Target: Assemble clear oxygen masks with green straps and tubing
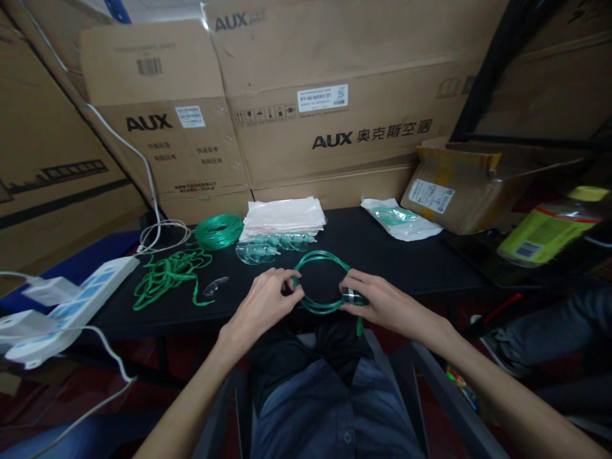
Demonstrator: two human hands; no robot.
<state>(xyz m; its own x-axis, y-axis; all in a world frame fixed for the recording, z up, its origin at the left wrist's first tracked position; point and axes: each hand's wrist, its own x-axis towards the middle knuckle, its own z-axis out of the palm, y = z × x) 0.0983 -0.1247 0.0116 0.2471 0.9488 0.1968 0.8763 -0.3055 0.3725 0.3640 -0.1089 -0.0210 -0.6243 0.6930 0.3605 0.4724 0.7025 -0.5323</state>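
Observation:
A coil of thin green tubing (321, 254) is held up as a loop at the table's front edge. My left hand (270, 294) is closed, thumb and fingers pinching the loop's left side. On the right side, my right hand (377, 296) is wrapped around the tubing, together with a dark, shiny piece (352, 296) whose kind I cannot make out. Just behind the loop lie several clear-green plastic masks (277, 245) in front of a stack of white bags (283, 217). To their left sits a larger roll of green tubing (218, 231).
Tangled green elastic cord (172, 274) and a small clear plastic piece (216, 285) lie left on the black table (396, 252). A power strip (71, 312) with cables is at far left. A packed mask (394, 215), an open carton (459, 191) and a bottle (549, 229) stand right.

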